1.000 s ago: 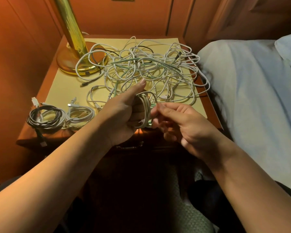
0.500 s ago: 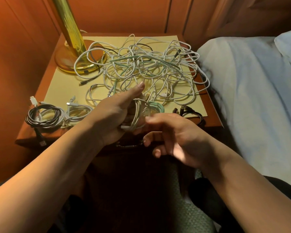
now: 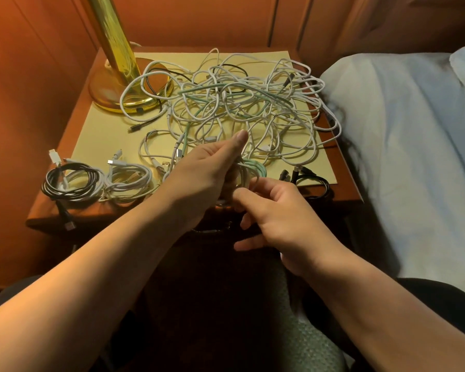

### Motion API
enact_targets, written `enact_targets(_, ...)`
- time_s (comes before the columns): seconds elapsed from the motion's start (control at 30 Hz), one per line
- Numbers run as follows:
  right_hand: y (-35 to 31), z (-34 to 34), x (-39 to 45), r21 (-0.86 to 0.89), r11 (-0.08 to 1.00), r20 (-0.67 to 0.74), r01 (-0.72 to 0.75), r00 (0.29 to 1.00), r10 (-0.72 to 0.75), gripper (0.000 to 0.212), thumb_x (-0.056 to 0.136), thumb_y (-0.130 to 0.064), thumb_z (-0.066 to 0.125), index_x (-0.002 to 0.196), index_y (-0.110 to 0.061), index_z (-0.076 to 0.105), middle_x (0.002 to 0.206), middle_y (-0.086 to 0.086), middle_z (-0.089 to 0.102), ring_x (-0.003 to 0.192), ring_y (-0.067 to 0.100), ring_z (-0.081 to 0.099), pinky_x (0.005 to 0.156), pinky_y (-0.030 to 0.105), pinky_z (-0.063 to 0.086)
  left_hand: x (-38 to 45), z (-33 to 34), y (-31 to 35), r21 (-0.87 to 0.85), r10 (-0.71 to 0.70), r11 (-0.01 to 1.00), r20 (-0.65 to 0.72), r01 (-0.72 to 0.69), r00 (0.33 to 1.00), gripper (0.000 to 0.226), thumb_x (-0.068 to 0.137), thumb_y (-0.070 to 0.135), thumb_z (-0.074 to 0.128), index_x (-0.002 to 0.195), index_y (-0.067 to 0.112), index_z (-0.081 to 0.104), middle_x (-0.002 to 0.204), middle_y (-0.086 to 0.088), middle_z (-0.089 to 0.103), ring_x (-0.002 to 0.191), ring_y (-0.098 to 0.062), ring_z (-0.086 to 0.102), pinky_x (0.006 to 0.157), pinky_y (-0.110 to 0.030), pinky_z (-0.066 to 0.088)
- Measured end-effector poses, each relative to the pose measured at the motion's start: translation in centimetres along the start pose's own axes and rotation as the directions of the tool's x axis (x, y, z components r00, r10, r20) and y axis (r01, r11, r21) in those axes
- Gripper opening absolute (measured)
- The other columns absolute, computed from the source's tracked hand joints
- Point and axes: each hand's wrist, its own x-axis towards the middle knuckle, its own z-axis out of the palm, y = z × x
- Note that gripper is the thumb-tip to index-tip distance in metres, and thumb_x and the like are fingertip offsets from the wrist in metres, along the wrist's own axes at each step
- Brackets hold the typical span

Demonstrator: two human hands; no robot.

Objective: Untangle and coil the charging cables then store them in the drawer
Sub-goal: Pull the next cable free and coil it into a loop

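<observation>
Held just in front of the tangle of cables [image 3: 239, 103], over the front edge of the nightstand [image 3: 73, 208]: a half-made coil [image 3: 249, 174] of white and pale green cable. Wrapped around the fingers of the left hand [image 3: 199, 181], with the thumb stretched out straight toward the tangle. Pinched at the near side of the coil by thumb and forefinger of the right hand [image 3: 282, 218], other fingers loosely curled below and holding nothing. Behind the coil, spread over a yellow sheet [image 3: 97, 135] on the nightstand top, the tangle itself, mostly white loops with some green and a few black strands. Left of the tangle, at the front left corner, two finished coils side by side and touching: a black-and-white coil [image 3: 70, 181] and a white coil [image 3: 128, 181]. Right of the held coil, near the front right corner, a small black cable [image 3: 312, 181]. Behind the tangle on the left, a brass lamp base [image 3: 126, 87], partly under some loops. Right of the nightstand, a bed with a pale sheet [image 3: 414, 146].
</observation>
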Motion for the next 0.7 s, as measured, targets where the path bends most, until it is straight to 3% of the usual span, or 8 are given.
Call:
enact_targets(0.1,-0.2,-0.3,0.2,-0.103,0.994,0.005,-0.021,1.0,0.021,0.006,0.096,-0.015,0.07,0.101,-0.018,0.073,0.084,-0.003,0.068,0.072,0.007,0.066,0.075,0.053,0.065,-0.3,0.2,0.0,-0.025,-0.046,0.999,0.034,0.047,0.998,0.046,0.107,0.037,0.044,0.067,0.017,0.037,0.046,0.008,0.034,0.037,-0.007,0.031,0.039,-0.019,0.028)
enact_targets(0.23,-0.9,-1.0,0.3,-0.116,0.98,0.136,-0.161,0.975,0.176,0.024,0.101,-0.005,0.062,0.122,-0.015,0.064,0.102,0.01,0.079,0.087,0.027,0.079,0.079,0.05,0.064,-0.6,0.4,-0.5,0.091,-0.042,0.995,0.029,0.039,0.999,0.047,0.106,0.041,0.047,0.067,0.014,0.045,0.046,0.003,0.035,0.037,-0.015,0.027,0.04,-0.022,0.023)
enact_targets(0.3,-1.0,-0.9,0.3,-0.1,0.976,0.205,-0.192,0.956,0.209,0.033,0.099,0.0,0.063,0.129,-0.012,0.058,0.1,0.015,0.08,0.09,0.032,0.079,0.079,0.047,0.063,-0.6,0.5,-0.5,0.155,-0.025,0.987,-0.013,0.027,1.0,0.048,0.105,0.043,0.049,0.074,0.006,0.051,0.049,-0.004,0.035,0.04,-0.019,0.025,0.042,-0.032,0.017)
enact_targets(0.37,-0.6,-0.5,0.1,-0.145,0.977,0.209,-0.158,0.96,0.186,0.045,0.093,0.0,0.072,0.132,-0.009,0.051,0.091,0.017,0.079,0.086,0.033,0.079,0.079,0.045,0.063,-0.6,0.8,-0.3,0.122,-0.015,0.992,-0.024,0.017,1.0,0.049,0.105,0.041,0.049,0.066,0.01,0.049,0.05,-0.004,0.032,0.044,-0.019,0.018,0.047,-0.038,0.013)
enact_targets(0.43,0.0,-0.4,0.3,-0.22,0.97,0.16,-0.104,0.977,0.141,0.053,0.088,0.0,0.078,0.128,-0.007,0.045,0.079,0.016,0.077,0.082,0.036,0.078,0.078,0.047,0.064,-0.6,0.9,-0.1,0.064,-0.007,0.998,-0.022,0.008,1.0,0.05,0.105,0.039,0.049,0.058,0.022,0.047,0.046,0.003,0.033,0.042,-0.016,0.019,0.044,-0.031,0.016)
enact_targets(0.5,0.4,-0.5,0.4,-0.29,0.954,0.128,-0.074,0.985,0.115,0.05,0.086,0.0,0.08,0.124,-0.001,0.046,0.08,0.019,0.076,0.084,0.042,0.077,0.079,0.053,0.063,-0.6,0.7,0.0,0.096,-0.003,0.995,-0.019,0.005,1.0,0.048,0.104,0.04,0.049,0.06,0.022,0.047,0.046,0.006,0.034,0.042,-0.015,0.022,0.043,-0.027,0.021)
enact_targets(0.57,0.7,-0.6,0.6,-0.362,0.93,0.159,-0.069,0.978,0.135,0.034,0.088,-0.003,0.08,0.112,0.01,0.061,0.087,0.024,0.077,0.087,0.043,0.076,0.083,0.059,0.062,-0.9,0.6,-0.1,0.189,-0.006,0.982,-0.002,0.006,1.0,0.045,0.101,0.047,0.051,0.068,0.016,0.046,0.049,0.003,0.033,0.045,-0.018,0.022,0.045,-0.029,0.019)
enact_targets(0.7,0.6,-0.7,0.8,-0.638,0.766,0.175,-0.078,0.954,0.243,0.015,0.094,-0.016,0.077,0.097,-0.001,0.075,0.089,0.014,0.079,0.082,0.023,0.078,0.088,0.046,0.063,-1.8,0.9,-0.3,0.314,-0.049,0.949,0.067,0.026,0.997,0.052,0.095,0.06,0.052,0.065,0.018,0.045,0.052,-0.007,0.028,0.05,-0.029,0.017,0.051,-0.045,0.016)
